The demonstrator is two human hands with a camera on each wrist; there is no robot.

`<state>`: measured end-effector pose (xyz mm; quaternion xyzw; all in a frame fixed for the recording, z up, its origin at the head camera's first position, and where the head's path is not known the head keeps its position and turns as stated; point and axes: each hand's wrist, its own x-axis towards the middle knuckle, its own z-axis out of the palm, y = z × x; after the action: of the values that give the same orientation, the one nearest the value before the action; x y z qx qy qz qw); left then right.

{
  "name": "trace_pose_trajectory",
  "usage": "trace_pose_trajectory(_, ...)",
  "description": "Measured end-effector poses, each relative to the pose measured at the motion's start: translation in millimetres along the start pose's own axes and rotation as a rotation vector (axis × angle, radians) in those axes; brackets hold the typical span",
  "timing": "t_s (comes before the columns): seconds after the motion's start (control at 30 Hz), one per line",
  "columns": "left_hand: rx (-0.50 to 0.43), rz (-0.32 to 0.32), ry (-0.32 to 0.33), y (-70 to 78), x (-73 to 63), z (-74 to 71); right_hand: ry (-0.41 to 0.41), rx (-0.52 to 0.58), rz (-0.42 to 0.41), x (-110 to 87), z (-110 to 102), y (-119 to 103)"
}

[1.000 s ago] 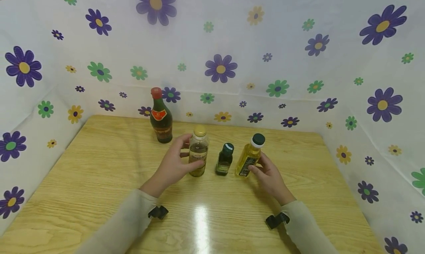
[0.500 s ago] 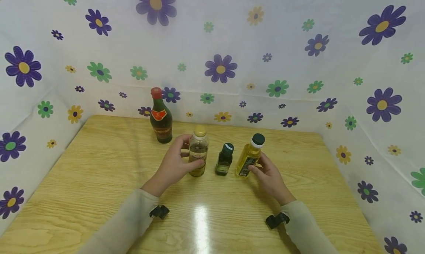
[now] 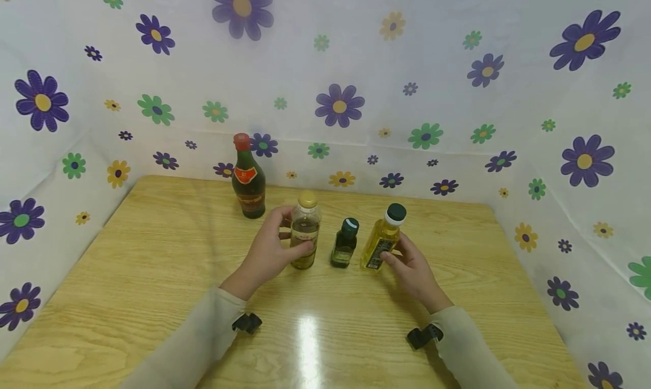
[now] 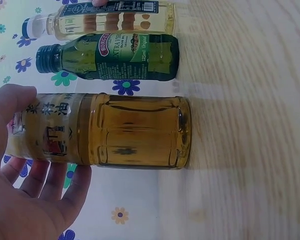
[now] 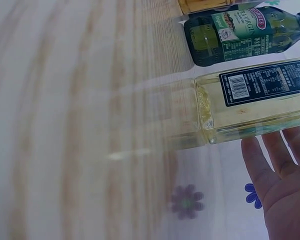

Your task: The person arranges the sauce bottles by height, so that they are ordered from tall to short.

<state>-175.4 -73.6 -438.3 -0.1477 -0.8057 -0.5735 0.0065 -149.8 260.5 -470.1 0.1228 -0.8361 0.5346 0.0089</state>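
My left hand (image 3: 269, 252) grips a clear sesame-oil-style bottle (image 4: 135, 131) with a gold cap, thumb across its front and fingers behind; it stands upright on the table. My right hand (image 3: 414, 273) holds a square clear bottle of yellow oil (image 3: 378, 245) with a dark green cap, thumb on its dark label. In the right wrist view its fingers (image 5: 280, 155) lie along the bottle's side. Between the two stands a small green olive oil bottle (image 3: 344, 245), its label reading "extra virgin" in the left wrist view; neither hand touches it.
Farther back on the left stands a dark green bottle (image 3: 249, 185) with a red cap and red neck label. All bottles are on a wooden table (image 3: 152, 253). A white flowered cloth (image 3: 290, 55) hangs along its back and sides.
The head view has shifted very slightly. Both hands keep their hold, and the bottles stay where they were.
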Motion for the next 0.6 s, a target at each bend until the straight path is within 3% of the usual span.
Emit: trace_pose_trajectory(0.6,0.021,0.025,0.04,-0.1,-3.4,3.1,0.001,-0.013,0.03,0.7,0.5,0.0)
